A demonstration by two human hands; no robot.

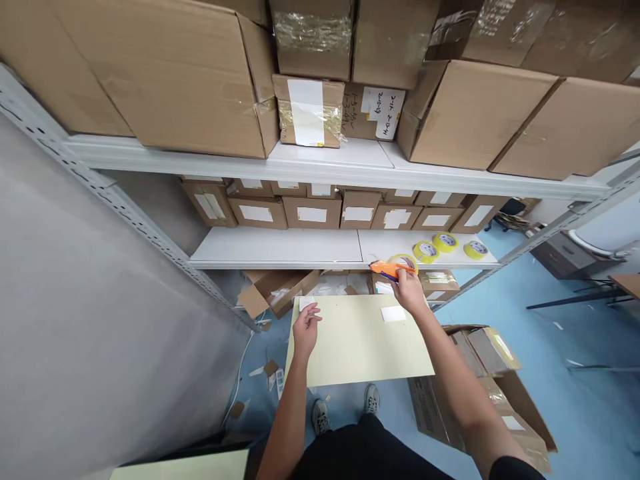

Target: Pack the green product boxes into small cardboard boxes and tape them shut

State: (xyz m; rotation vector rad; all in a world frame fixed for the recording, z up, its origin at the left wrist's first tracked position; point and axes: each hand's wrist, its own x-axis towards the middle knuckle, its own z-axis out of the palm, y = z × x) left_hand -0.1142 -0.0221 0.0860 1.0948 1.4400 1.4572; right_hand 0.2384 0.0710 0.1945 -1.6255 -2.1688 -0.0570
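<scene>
Orange over most of its body, the tool point(386, 267) is secured in the right grip point(410, 292), whose fingers close around its right-hand end. The body projects left from the fingers, beyond the far edge of the cream counter point(365, 347), and overlaps the front lip of the white shelf point(275, 245) in the view. Contact with the shelf cannot be determined. The tool is long and narrow, with a dark blue lower edge; finer detail is too small to read. A yellow tape roll point(412, 261) sits directly behind it, partly covered. The left grip point(306, 330), fingers loosely bent and slightly parted, is positioned at the far-left corner of the counter, beside a white slip point(305, 303); whether it touches the slip cannot be determined. A second slip point(393, 313) lies flat on the counter, near the right wrist.
</scene>
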